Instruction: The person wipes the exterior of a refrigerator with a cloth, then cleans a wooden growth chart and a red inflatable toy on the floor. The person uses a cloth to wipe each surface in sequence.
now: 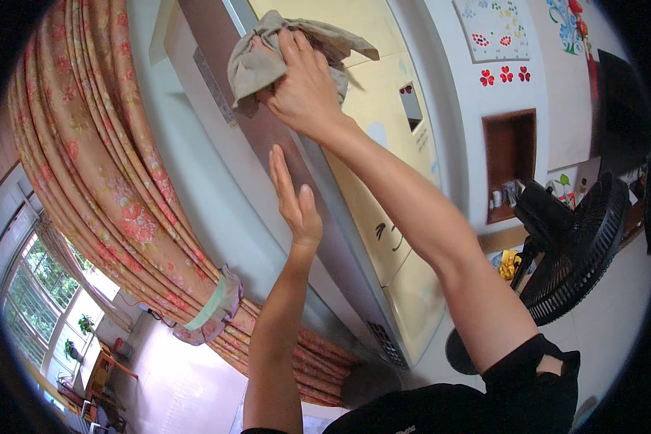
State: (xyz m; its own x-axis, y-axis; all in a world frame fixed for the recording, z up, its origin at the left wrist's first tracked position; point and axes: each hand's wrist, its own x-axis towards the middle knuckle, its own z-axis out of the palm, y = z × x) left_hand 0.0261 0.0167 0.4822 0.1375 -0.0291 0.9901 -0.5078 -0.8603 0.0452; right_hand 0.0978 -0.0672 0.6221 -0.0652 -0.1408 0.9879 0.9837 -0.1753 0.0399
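My right hand (309,81) presses a crumpled grey-beige cloth (257,68) against the upper part of a refrigerator. Its fingers are spread over the fabric, and cloth bunches out on both sides. The refrigerator has pale yellow door panels (412,149) and a shiny grey-brown side (336,222). Lower down, my left hand (295,203) is raised beside that side panel with fingers straight and nothing in it. Whether its palm touches the panel, I cannot tell. On the door is a small dark display panel (410,107).
Left of the refrigerator hangs a floral curtain (135,217), gathered by a green tieback (209,304). A black fan (572,255) stands at the right, near a wall niche (510,157). A window (40,282) and a table with potted plants (71,350) are at the far left.
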